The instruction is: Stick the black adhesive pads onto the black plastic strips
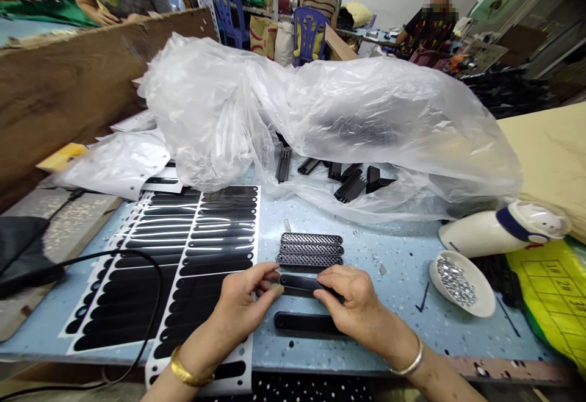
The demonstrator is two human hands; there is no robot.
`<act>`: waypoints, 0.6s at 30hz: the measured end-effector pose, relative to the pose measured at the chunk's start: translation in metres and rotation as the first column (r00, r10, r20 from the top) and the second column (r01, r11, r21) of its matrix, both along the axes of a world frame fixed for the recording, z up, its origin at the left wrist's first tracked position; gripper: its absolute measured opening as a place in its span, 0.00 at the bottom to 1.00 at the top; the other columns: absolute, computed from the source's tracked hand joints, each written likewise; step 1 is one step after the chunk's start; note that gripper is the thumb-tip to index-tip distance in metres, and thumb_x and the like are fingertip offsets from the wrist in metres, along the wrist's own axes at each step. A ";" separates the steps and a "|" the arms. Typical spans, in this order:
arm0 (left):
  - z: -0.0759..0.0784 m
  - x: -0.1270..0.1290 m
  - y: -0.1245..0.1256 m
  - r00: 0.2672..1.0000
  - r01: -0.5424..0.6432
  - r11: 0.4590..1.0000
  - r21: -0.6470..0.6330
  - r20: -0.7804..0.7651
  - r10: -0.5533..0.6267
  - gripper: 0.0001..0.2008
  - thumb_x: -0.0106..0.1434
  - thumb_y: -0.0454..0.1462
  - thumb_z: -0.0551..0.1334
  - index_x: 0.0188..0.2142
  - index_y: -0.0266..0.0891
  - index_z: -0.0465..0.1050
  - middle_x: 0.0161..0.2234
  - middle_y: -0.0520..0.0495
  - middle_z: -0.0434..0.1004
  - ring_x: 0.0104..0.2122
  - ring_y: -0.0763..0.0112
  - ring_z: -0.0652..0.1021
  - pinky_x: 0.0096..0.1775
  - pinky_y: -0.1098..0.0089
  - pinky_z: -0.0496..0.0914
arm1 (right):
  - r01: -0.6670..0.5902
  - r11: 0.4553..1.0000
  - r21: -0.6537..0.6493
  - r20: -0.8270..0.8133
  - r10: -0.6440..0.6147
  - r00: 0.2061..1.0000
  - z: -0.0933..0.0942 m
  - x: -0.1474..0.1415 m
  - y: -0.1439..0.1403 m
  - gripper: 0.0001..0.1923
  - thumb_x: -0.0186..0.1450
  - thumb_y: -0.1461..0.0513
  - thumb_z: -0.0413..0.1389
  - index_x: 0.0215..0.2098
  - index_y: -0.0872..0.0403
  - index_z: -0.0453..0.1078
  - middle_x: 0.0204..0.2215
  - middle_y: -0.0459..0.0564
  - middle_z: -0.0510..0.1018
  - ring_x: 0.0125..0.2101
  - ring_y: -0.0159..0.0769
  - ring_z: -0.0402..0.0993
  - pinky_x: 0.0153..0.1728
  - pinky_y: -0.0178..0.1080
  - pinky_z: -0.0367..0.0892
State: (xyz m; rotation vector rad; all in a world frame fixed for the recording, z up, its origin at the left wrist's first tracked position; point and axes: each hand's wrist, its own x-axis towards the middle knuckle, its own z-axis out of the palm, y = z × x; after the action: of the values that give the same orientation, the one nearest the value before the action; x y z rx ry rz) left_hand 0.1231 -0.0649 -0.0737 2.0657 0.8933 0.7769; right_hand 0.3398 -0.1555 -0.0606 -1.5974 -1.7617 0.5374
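Pinched at both ends is a glossy black sticker strip (300,282), with a small hole near its left end. My left hand (242,297) has thumb and fingertips closed at that left end. My right hand (350,297) grips the other end between thumb and fingers. Just under the strip is a dark piece, mostly covered. Nearer me on the table lies a black plastic bar (306,324) with rounded ends, its right end hidden by my right hand. Beyond my fingers, several black perforated bars (311,249) lie side by side.
Sheets of black stickers (220,231) spread to the left, crossed by a black cable (158,292). A large plastic bag (389,109) with loose black parts (351,185) lies behind. At right are a bowl (483,304) of metal bits and a white bottle (476,232). Other people sit farther back.
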 end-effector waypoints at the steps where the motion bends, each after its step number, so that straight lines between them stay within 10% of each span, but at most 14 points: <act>1: 0.001 0.000 0.000 1.000 -0.011 0.999 -0.034 -0.017 0.011 0.10 0.57 0.31 0.65 0.40 0.36 0.75 0.30 0.50 0.84 0.23 0.73 0.81 0.27 0.76 0.76 | 0.005 1.000 0.007 -0.002 -0.005 1.000 -0.001 0.000 0.000 0.06 0.62 0.67 0.58 0.34 0.57 0.79 0.30 0.53 0.81 0.30 0.40 0.77 0.33 0.42 0.71; 18: 0.005 0.003 0.004 0.973 0.207 0.967 0.147 0.070 -0.219 0.08 0.65 0.29 0.59 0.35 0.36 0.78 0.32 0.45 0.82 0.29 0.71 0.81 0.32 0.74 0.76 | 0.008 1.000 0.017 -0.109 -0.006 0.994 -0.002 0.002 -0.001 0.07 0.62 0.67 0.60 0.36 0.55 0.80 0.32 0.52 0.82 0.31 0.38 0.78 0.34 0.41 0.74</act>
State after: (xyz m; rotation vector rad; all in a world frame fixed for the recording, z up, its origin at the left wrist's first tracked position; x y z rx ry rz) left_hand 0.1258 -0.0609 -0.0690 2.1883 0.5718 0.8229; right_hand 0.3414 -0.1561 -0.0623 -1.5328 -1.6752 0.5932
